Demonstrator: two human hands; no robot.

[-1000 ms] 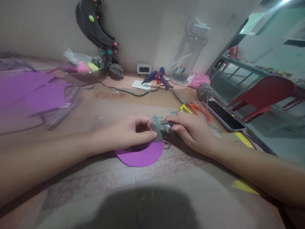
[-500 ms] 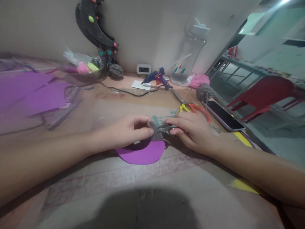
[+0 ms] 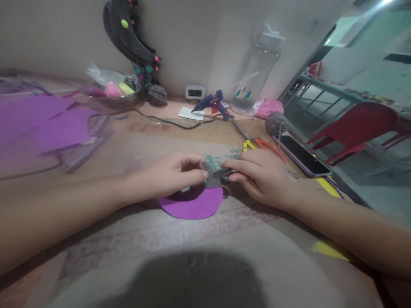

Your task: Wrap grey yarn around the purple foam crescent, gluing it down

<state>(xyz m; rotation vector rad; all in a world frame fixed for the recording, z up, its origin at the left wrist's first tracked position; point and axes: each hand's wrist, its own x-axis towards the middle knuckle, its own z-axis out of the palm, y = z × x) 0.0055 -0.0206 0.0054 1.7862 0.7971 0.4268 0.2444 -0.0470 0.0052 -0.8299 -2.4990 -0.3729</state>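
Purple rounded piece (image 3: 192, 207) sits well in from the table (image 3: 282, 244) edges, left hand (image 3: 180, 173) pinching grey yarn (image 3: 212, 183) on it, right hand (image 3: 258, 176) pinching some small dark tool (image 3: 222, 172). Phone (image 3: 303, 156)'s by the right edge.

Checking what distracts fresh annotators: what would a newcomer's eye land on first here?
First, the bright purple piece at centre, partly under the left grip, with grey yarn at its far right and the right grip holding a small dark tool close by. Then the big dark crescent at upper left, and the blue glue gun at the back, its red light showing.
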